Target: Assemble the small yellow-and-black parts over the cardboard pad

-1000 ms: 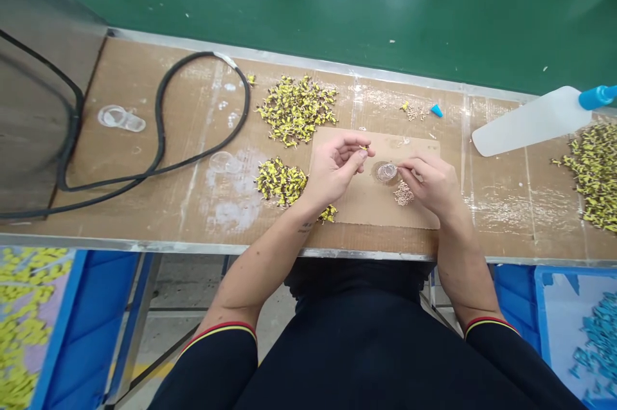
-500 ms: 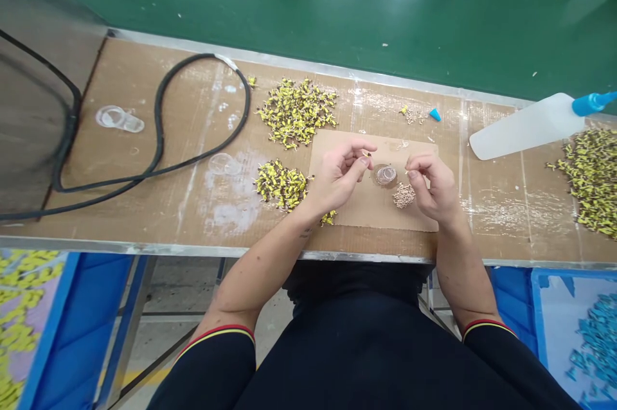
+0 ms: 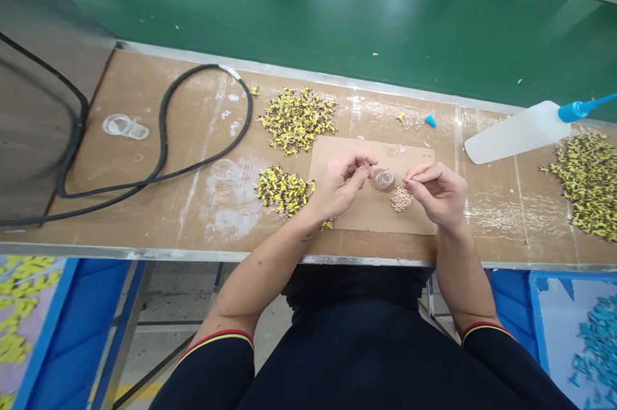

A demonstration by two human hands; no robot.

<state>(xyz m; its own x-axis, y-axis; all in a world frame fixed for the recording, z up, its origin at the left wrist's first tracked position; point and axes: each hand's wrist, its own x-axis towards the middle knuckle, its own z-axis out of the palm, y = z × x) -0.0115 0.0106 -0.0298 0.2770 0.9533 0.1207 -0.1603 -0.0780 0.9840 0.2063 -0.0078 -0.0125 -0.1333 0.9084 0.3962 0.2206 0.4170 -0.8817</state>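
My left hand is pinched closed over the left half of a cardboard sheet; whatever lies between its fingertips is too small to name. Thumb and fingers of my right hand are pressed together at the sheet's right side, and what they hold cannot be made out. Between the hands sits a small clear round dish. A little pile of tiny pale pieces lies just below it, near my right fingertips. Two heaps of yellow and black pieces, one farther back and one nearer, are left of my left hand.
A black cable loops across the left side. At the right lie a white bottle with a blue nozzle and a large yellow heap. A blue cone is at the back. Blue bins stand below the table edge.
The dark-tipped piece seen at my left fingertips is now mostly hidden. My right fingers have closed more tightly and shifted slightly downward. The whole view has shifted slightly.
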